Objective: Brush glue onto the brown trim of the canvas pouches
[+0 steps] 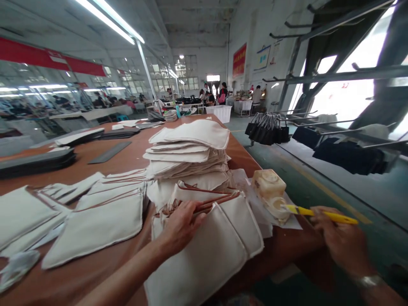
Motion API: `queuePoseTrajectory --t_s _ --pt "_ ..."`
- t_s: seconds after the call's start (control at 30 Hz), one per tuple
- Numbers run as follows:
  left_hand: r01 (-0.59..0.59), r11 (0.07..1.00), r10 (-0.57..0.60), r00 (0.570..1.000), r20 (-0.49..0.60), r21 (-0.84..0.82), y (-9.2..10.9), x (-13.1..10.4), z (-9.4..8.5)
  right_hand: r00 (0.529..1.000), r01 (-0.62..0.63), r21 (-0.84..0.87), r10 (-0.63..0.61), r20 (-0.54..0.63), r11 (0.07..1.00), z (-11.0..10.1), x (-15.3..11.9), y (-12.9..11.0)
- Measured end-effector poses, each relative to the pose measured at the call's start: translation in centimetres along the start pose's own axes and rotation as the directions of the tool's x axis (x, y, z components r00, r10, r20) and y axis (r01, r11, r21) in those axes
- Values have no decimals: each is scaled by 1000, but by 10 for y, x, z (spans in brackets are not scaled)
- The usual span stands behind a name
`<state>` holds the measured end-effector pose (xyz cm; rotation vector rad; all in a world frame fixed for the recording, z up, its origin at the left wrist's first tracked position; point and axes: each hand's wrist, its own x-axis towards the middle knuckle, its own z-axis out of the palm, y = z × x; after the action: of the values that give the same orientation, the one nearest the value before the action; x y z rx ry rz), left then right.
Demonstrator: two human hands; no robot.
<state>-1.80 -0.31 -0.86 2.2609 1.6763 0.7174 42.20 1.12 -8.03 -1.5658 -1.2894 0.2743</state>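
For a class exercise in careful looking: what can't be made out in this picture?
All in the head view:
Front cream piece: lower end cut off by the bottom edge.
Brown edges: partly hidden by the left hand.
Small pot: contents too blurred to identify.
Wall poster: writing too small.

Overhead tube lights (119,19), blown-out window (334,104) at right, dim ceiling (197,26), hazy distance, stretched, blurred edges

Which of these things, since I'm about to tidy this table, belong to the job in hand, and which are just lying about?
In use:
white pieces under the left hand
yellow-handled tool in the right hand
small cup at its tip
probably the square tub

Apparently just lying about:
flat dark strip
dark stack, far left
crumpled pale wad, near left
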Motion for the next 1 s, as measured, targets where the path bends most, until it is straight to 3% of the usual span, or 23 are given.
queuePoseTrajectory --t_s 0.07,0.1,0.17,0.27,0.37,0.47,0.6,0.73,0.8,0.9,1.0 --pt "-57 992 62 997 -43 112 7 3 12 984 -169 285 180 -12 943 4 -6 -30" --pt "-62 981 75 995 -62 183 11 4 17 971 -212 500 241 8 840 7 -10 -45" --pt "-32 951 59 995 -80 309 19 5 27 945 -298 733 296 137 611 17 -18 -73" --pt "66 920 -38 996 -80 385 29 5 37 918 -370 831 299 260 416 31 -27 -101" --pt "160 916 -144 987 -71 367 32 5 44 887 -434 846 309 343 309 43 -33 -116" --pt "194 958 -201 980 10 212 30 5 47 872 -466 847 292 392 255 52 -36 -125" --pt "230 965 -214 968 129 -126 26 3 51 906 -415 846 236 351 336 57 -37 -134" --pt "252 900 -211 966 151 -355 36 -4 50 933 -360 814 177 314 455 61 -41 -138" --pt "248 873 -201 968 154 -421 46 -7 48 947 -310 767 108 303 562 64 -43 -139" --pt "246 839 -186 968 168 -485 57 -11 44 967 -106 619 -65 247 778 69 -43 -141" --pt "232 824 -170 972 165 -516 59 -14 44 971 120 468 -202 129 876 65 -39 -145"
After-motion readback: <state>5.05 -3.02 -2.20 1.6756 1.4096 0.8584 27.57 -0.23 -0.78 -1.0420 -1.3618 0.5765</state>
